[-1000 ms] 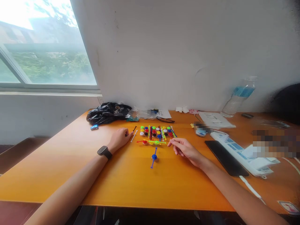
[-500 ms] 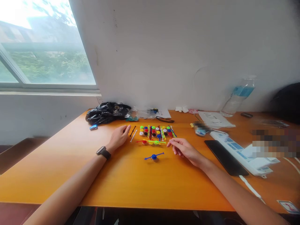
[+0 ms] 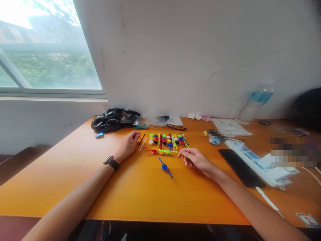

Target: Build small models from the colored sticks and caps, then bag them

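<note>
In front of me stands a blue spinner (image 3: 164, 167), its arrow lying slantwise across a round base. My left hand (image 3: 128, 145), with a watch on the wrist, rests to the left of the parts. Its fingers are closed around a small dark piece (image 3: 134, 136), mostly hidden. Beside those fingers lie a black arrow (image 3: 141, 139) and a white arrow (image 3: 142, 144). My right hand (image 3: 192, 158) is loosely curled, holding nothing visible. Near its fingertips are a green-yellow spinner (image 3: 167, 152) and a red spinner (image 3: 153, 151). Behind them are rows of coloured round pieces (image 3: 164, 140) and arrows.
A black plastic bag (image 3: 112, 120) and a small blue object (image 3: 99, 135) lie at the back left. Eyeglasses (image 3: 177, 127) lie behind the parts. On the right are a phone (image 3: 240, 167), a power strip (image 3: 258, 165) and a tilted bottle (image 3: 257, 103).
The blue spinner's arrow has turned clockwise; its pointed end moved from the left to the upper left. My left fingers have curled, and a dark piece now shows. My right hand is nearly still.
</note>
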A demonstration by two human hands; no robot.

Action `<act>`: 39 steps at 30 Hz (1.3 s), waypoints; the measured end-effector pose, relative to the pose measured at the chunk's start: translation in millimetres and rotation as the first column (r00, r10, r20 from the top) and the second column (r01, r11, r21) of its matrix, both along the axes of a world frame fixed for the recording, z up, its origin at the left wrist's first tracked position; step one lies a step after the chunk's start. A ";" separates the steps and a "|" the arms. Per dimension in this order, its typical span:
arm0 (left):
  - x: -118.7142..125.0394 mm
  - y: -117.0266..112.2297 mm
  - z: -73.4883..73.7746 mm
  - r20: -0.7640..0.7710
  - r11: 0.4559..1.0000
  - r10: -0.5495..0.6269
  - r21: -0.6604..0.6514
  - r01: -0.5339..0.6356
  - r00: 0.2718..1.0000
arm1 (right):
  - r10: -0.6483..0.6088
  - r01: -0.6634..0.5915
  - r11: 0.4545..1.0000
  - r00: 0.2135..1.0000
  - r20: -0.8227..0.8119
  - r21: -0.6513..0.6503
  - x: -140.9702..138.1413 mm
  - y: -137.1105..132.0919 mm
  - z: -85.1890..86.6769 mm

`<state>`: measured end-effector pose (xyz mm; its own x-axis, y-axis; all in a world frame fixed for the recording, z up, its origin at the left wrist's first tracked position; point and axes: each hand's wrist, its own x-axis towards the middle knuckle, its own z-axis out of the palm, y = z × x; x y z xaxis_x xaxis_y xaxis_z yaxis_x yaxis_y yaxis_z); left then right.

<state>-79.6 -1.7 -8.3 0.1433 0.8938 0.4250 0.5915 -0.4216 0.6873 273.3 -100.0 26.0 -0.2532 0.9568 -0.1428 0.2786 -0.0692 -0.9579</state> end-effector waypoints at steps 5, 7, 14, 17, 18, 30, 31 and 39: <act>-1.3 1.2 -1.3 0.030 0.999 -0.033 0.041 0.032 0.999 | 0.012 -0.012 1.000 1.000 0.004 0.016 -0.5 -0.6 0.2; -1.6 1.6 -2.8 0.023 0.999 -0.039 0.035 0.038 0.999 | 0.021 -0.021 1.000 1.000 0.009 0.018 -0.2 0.0 -1.1; -1.9 6.5 -9.2 0.214 0.996 -0.022 -0.077 0.039 0.977 | 0.049 -0.050 0.999 0.999 0.023 0.005 0.3 1.9 -6.7; -0.3 3.6 -4.6 0.241 0.995 -0.010 -0.096 0.034 0.971 | 0.060 -0.060 0.998 0.998 0.017 0.011 -0.1 1.5 -6.5; 0.4 1.8 -2.0 0.232 0.995 0.000 -0.100 0.024 0.973 | 0.062 -0.062 0.998 0.998 0.017 0.011 -0.2 1.4 -6.1; -2.9 1.4 -1.1 0.106 0.992 0.121 -0.055 -0.116 0.987 | 0.075 -0.075 0.997 0.997 0.022 0.007 0.5 0.8 -8.7; -3.4 2.6 -2.7 0.102 0.994 0.105 -0.053 -0.100 0.989 | 0.077 -0.077 0.997 0.997 0.021 0.006 0.7 0.8 -9.1; -1.3 4.4 -6.0 -0.046 0.998 0.064 -0.019 -0.065 0.997 | 0.081 -0.082 0.996 0.996 0.037 0.037 0.2 4.3 -13.1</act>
<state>-80.9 2.7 -14.3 0.1043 0.9101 0.4011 0.6478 -0.3682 0.6669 273.6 -95.8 12.8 -0.3257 0.9382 -0.1169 0.3157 -0.0086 -0.9488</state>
